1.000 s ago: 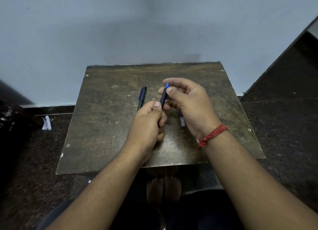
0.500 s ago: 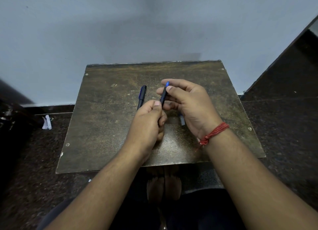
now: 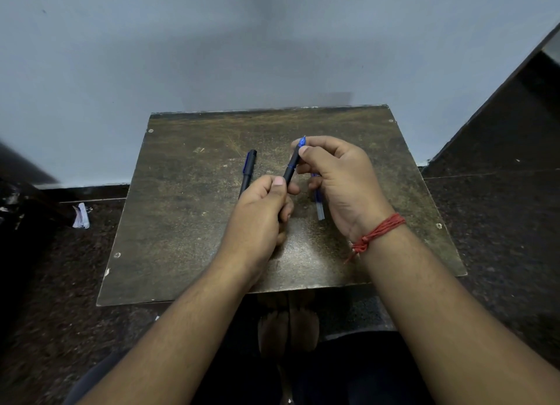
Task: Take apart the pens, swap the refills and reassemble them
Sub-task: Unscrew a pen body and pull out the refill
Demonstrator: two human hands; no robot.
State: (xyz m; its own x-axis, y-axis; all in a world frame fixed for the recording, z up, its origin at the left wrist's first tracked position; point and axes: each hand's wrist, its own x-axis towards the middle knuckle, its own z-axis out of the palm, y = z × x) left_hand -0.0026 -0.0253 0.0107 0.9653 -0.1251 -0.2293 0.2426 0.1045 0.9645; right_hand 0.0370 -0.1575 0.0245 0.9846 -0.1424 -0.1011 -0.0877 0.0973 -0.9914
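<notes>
Fingers point(image 3: 306, 155) of the right hand point(image 3: 339, 180) pinch the blue tip of the pen point(image 3: 291, 166); the left hand point(image 3: 260, 216) clenches its lower barrel. Position is nearly unchanged over the last second, suggesting twisting continues. A second pen point(image 3: 248, 170) lies at ten o'clock, a refill point(image 3: 318, 206) at four o'clock.

Dim, soft light; wall point(image 3: 272, 41) shadowed at centre, lower corners nearly black (wide-angle bending at edges), slight softness.
</notes>
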